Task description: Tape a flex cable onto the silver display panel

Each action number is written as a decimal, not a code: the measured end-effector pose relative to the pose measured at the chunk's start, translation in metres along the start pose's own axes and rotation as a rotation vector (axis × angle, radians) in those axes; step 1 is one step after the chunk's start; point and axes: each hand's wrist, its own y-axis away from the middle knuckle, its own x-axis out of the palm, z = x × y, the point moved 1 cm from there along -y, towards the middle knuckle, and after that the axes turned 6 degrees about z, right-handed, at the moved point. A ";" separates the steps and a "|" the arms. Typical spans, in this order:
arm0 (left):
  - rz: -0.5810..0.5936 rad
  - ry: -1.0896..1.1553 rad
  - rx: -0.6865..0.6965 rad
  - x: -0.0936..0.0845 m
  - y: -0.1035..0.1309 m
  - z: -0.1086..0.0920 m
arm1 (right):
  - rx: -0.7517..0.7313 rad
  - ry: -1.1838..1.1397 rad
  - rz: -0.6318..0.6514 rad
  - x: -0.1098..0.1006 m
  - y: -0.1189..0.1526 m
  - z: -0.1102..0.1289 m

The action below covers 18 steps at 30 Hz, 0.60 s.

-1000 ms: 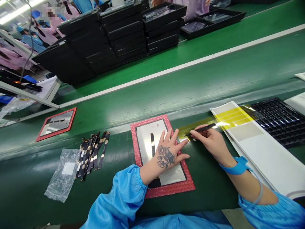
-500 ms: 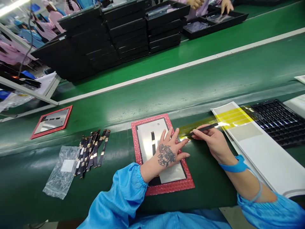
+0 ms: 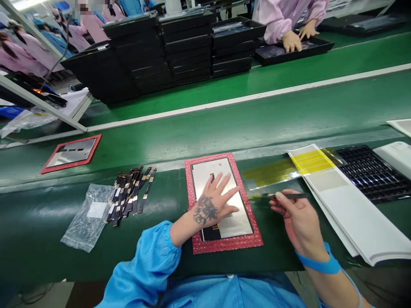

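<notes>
Near the front edge of the bench [image 3: 48, 239]: left hand [image 3: 212, 203], fingers spread, pressed flat on a silver panel [image 3: 229, 218] in a red bubble-wrap mat [image 3: 224, 244]. Just right of it: right hand [image 3: 297, 218], pinching black tweezers [image 3: 287, 196], tip holding a small yellowish strip of tape [image 3: 257, 196]. Beyond the tweezers: a clear sheet of yellow tape [image 3: 272, 173]. Toward the left edge: a plastic bag [image 3: 88, 216] and a heap of flat cables [image 3: 131, 194]. Farther back: a second panel [image 3: 72, 152]. Along the far side: stacked black trays [image 3: 186, 47].
</notes>
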 end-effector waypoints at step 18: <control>-0.191 0.092 -0.266 0.026 0.112 -0.027 | 0.241 0.079 0.254 0.053 0.064 -0.054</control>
